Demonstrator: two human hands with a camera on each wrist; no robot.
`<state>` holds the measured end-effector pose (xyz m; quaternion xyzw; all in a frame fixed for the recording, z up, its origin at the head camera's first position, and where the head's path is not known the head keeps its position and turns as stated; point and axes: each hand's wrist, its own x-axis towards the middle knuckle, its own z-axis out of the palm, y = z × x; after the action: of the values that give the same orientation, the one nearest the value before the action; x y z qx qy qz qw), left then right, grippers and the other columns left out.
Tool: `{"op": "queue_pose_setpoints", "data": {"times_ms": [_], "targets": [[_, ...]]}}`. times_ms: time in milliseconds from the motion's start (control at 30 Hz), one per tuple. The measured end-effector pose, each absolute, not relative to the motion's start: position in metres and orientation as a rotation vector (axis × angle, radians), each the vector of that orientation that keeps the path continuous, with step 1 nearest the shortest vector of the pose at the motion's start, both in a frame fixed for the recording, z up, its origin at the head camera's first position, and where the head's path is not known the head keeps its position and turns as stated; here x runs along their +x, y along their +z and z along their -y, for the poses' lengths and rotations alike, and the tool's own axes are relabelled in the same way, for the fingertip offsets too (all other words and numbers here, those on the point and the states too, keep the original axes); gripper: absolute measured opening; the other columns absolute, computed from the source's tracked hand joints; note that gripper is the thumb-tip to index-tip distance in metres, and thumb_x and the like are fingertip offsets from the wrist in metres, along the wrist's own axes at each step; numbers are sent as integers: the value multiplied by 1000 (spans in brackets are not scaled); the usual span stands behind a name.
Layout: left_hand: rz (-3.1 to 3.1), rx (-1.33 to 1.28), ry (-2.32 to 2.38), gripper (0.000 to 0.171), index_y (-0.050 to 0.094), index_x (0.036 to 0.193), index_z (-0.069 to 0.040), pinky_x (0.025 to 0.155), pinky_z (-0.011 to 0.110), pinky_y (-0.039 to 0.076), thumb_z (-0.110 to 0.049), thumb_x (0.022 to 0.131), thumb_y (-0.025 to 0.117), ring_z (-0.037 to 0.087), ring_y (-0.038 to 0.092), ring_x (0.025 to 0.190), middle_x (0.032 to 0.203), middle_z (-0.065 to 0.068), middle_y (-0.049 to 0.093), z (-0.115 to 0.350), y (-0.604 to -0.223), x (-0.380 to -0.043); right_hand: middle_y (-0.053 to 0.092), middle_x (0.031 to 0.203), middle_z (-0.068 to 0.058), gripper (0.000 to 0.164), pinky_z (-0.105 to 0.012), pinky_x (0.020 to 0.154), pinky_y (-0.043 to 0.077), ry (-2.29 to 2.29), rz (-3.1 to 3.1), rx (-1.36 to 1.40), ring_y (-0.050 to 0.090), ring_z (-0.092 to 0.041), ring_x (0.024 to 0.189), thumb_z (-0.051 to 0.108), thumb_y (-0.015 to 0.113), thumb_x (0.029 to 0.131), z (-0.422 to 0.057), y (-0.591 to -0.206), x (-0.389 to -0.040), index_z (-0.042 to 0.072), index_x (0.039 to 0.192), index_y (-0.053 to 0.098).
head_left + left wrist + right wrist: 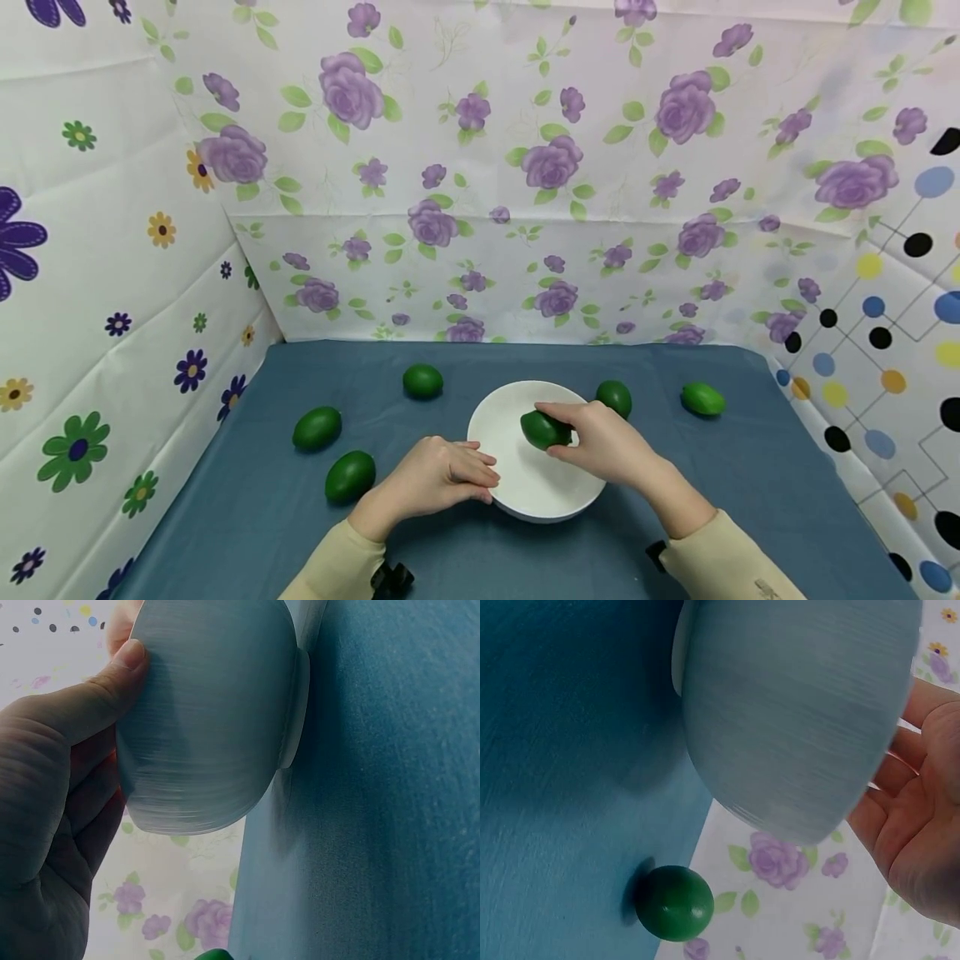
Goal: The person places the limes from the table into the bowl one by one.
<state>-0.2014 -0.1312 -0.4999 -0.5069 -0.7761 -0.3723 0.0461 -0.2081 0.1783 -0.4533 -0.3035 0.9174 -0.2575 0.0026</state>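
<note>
A white bowl (551,492) stands on the blue cloth in the head view. At its left side, my left hand (435,477) pinches the rim; the left wrist view has the thumb (105,686) against the outer wall and the other fingers inside. My right hand (611,442) grips a dark green lime (545,429) between thumb and fingers over the bowl's opening. The bowl's wall hides this lime in the right wrist view. Just behind the bowl's right rim sits another lime (614,397), partly covered by the right hand.
Three limes lie on the left: one at the back (423,382), one at the far left (317,429), one nearer (350,477). A brighter lime (702,400) is at the right. Flowered cloth walls (495,167) enclose the blue-covered table (247,517).
</note>
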Motion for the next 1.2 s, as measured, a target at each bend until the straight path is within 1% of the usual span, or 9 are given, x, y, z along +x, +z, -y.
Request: {"op": "queue_pose_setpoints", "data": {"times_ms": [67, 267, 433, 700, 1200], "targets": [[2364, -1550, -1140, 21, 88, 107, -11, 111, 39, 53, -19, 88, 90, 14, 76, 112, 105, -7, 81, 131, -500, -202, 71, 140, -3, 65, -40, 94, 63, -774, -2883, -954, 72, -18, 117, 18, 89, 91, -176, -455, -211, 9, 150, 64], [2366, -1554, -1160, 22, 87, 107, -9, 112, 40, 53, -18, 87, 91, 17, 77, 111, 106, -6, 81, 131, -499, -201, 70, 140, -6, 63, -44, 96, 62, -698, -2889, -990, 71, -23, 119, 14, 89, 90, -169, -458, -216, 7, 148, 65], [2371, -1548, -1152, 22, 88, 107, -12, 112, 39, 53, -18, 87, 91, 17, 77, 111, 105, -7, 81, 131, -499, -201, 70, 141, -7, 63, -45, 97, 62, -647, -2887, -1021, 70, -25, 121, 13, 89, 90, -164, -459, -221, 6, 148, 65], [2355, -1557, -1162, 20, 88, 107, -14, 107, 50, 56, -18, 87, 91, 17, 77, 110, 105, -6, 81, 131, -499, -201, 70, 140, -9, 61, -44, 98, 61, -586, -2882, -1068, 69, -26, 123, 12, 89, 90, -158, -462, -226, 4, 146, 67], [2325, -1566, -1148, 19, 88, 107, -14, 107, 49, 56, -18, 89, 89, 17, 77, 110, 105, -6, 81, 132, -501, -202, 71, 138, -9, 60, -45, 104, 59, -536, -2899, -1103, 68, -26, 127, 11, 91, 88, -153, -472, -236, 5, 143, 69]]}}
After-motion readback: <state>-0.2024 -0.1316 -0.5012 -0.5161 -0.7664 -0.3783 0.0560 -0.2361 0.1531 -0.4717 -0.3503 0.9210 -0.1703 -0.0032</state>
